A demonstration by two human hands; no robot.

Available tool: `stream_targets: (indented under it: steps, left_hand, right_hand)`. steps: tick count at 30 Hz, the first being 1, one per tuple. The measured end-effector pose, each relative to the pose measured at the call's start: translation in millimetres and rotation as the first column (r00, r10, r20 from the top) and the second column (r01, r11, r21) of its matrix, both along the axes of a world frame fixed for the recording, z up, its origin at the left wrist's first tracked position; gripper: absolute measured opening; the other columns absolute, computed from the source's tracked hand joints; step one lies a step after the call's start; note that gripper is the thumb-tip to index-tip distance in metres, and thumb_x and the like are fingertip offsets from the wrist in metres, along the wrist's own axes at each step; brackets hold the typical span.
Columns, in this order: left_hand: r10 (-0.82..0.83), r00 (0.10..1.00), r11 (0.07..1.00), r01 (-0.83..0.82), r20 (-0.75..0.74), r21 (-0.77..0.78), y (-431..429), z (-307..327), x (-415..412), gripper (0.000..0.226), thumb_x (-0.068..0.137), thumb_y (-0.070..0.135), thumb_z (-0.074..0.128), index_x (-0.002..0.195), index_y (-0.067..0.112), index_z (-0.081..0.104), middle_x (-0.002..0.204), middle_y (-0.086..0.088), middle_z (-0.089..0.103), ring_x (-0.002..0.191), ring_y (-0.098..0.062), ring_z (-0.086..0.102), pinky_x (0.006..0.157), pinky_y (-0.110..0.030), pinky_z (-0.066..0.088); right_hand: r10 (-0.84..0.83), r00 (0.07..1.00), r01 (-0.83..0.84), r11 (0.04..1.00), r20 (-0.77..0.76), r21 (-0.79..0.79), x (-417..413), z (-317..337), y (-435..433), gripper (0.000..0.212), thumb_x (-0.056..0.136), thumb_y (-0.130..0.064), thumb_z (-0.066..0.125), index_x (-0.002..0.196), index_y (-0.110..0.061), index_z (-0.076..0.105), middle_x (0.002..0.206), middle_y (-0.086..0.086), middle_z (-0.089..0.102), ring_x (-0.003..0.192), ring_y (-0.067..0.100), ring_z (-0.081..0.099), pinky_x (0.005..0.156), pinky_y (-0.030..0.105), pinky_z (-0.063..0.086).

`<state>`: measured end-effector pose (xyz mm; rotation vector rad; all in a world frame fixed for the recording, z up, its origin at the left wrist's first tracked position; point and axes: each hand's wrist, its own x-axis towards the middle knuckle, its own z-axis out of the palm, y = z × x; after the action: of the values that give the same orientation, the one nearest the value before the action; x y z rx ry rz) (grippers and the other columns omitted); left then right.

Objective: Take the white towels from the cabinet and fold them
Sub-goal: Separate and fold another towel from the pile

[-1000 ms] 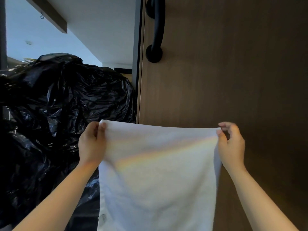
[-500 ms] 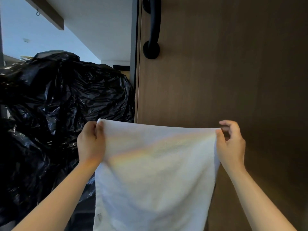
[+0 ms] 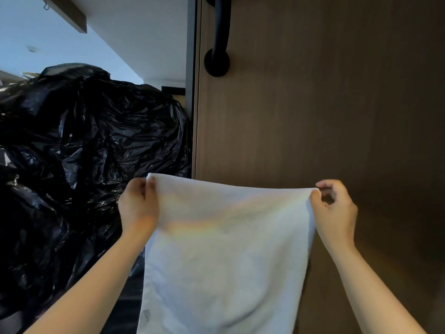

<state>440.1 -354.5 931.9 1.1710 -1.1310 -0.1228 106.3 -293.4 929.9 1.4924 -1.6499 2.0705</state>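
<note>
Both hands [image 3: 234, 208] pinch the white towel [image 3: 224, 261] spread

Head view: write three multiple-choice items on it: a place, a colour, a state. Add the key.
1. The black plastic bags lie where from the wooden door? A) left B) right C) above
2. The door handle is: A) silver B) black C) white
3. The white towel is: A) folded on a shelf B) bunched in one hand C) hanging spread between both hands
Key: 1 A, the bags fill the left side; 2 B, the handle is black; 3 C, the left hand and right hand pinch its top corners.
</note>
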Motion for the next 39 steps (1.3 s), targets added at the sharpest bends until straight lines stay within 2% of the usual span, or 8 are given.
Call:
stream_targets:
  steps: [6,10,13,20,24,28,34,39]
  left_hand:
    - [-0.075,0.997,0.997,0.075,-0.023,0.008,26.4,2.9,-13.5,0.039,0.101,0.037,0.042,0.091,0.003,0.059,0.078,-0.013,0.060,0.064,-0.014,0.048,0.059,-0.027,0.037]
    - [-0.153,0.987,0.988,0.151,-0.047,-0.035,44.0,5.4,-20.9,0.035,0.101,0.035,0.045,0.091,0.003,0.058,0.085,-0.020,0.060,0.068,-0.019,0.049,0.061,-0.031,0.039]
    - [-0.136,0.988,0.991,0.135,-0.068,-0.018,38.1,5.3,-18.1,0.035,0.101,0.035,0.044,0.092,0.005,0.058,0.083,-0.016,0.061,0.067,-0.016,0.049,0.061,-0.028,0.039]
    - [-0.009,1.000,0.971,0.004,0.022,0.240,-1.4,-24.2,4.8,0.041,0.102,0.031,0.040,0.067,0.009,0.044,0.060,-0.001,0.044,0.056,-0.017,0.041,0.050,-0.029,0.027]
    - [-0.034,0.998,0.950,0.013,0.062,0.311,-4.2,-40.9,7.2,0.039,0.102,0.028,0.040,0.070,0.007,0.044,0.062,-0.005,0.046,0.056,-0.019,0.041,0.049,-0.031,0.027]
    - [-0.051,0.999,0.946,0.053,-0.016,0.319,-1.2,-51.8,2.9,0.027,0.102,0.030,0.041,0.088,0.010,0.053,0.075,-0.002,0.054,0.067,-0.013,0.048,0.055,-0.028,0.032]
    - [-0.100,0.988,0.951,0.130,-0.121,0.280,12.3,-63.5,-5.1,0.026,0.101,0.031,0.043,0.093,0.011,0.057,0.081,-0.004,0.060,0.075,-0.019,0.054,0.061,-0.031,0.040]
    - [-0.149,0.982,0.957,0.172,-0.112,0.232,32.9,-61.0,-19.7,0.022,0.100,0.029,0.045,0.095,0.014,0.060,0.085,0.000,0.063,0.080,-0.012,0.057,0.063,-0.028,0.041]
  right_hand:
    - [0.102,0.995,-0.100,0.991,0.021,-0.084,24.3,2.7,22.2,0.016,0.092,-0.006,0.056,0.093,-0.019,0.066,0.081,-0.007,0.062,0.073,-0.002,0.057,0.058,0.006,0.043]
    - [0.201,0.979,-0.194,0.972,0.041,-0.131,38.0,5.0,35.4,0.020,0.095,-0.011,0.056,0.094,-0.023,0.072,0.085,-0.016,0.069,0.089,0.002,0.064,0.070,0.016,0.052]
    - [0.222,0.971,-0.209,0.968,0.088,-0.143,39.1,8.6,34.2,0.021,0.097,-0.013,0.054,0.097,-0.023,0.072,0.087,-0.017,0.069,0.089,0.002,0.064,0.068,0.018,0.052]
    - [0.105,0.986,-0.124,0.981,0.130,0.147,8.1,-15.9,-5.6,0.029,0.093,-0.007,0.046,0.079,-0.021,0.067,0.081,0.002,0.066,0.072,0.023,0.058,0.060,0.030,0.043]
    - [0.083,0.987,-0.119,0.953,0.139,0.277,0.9,-37.8,-10.8,0.028,0.098,-0.010,0.046,0.080,-0.016,0.066,0.084,0.004,0.063,0.080,0.021,0.058,0.064,0.026,0.044]
    - [0.120,0.983,-0.159,0.934,0.140,0.320,5.1,-49.5,-10.3,0.027,0.100,-0.015,0.046,0.086,-0.018,0.069,0.086,0.001,0.065,0.079,0.018,0.060,0.059,0.024,0.046]
    - [0.181,0.967,-0.230,0.920,0.177,0.318,17.7,-50.2,5.2,0.027,0.098,-0.012,0.051,0.087,-0.021,0.074,0.069,0.003,0.068,0.051,0.013,0.059,0.055,0.028,0.052]
    - [0.374,0.898,-0.429,0.862,0.232,0.270,46.4,-37.7,29.5,0.021,0.097,-0.014,0.057,0.091,-0.022,0.075,0.079,-0.006,0.073,0.063,0.017,0.067,0.057,0.019,0.056]
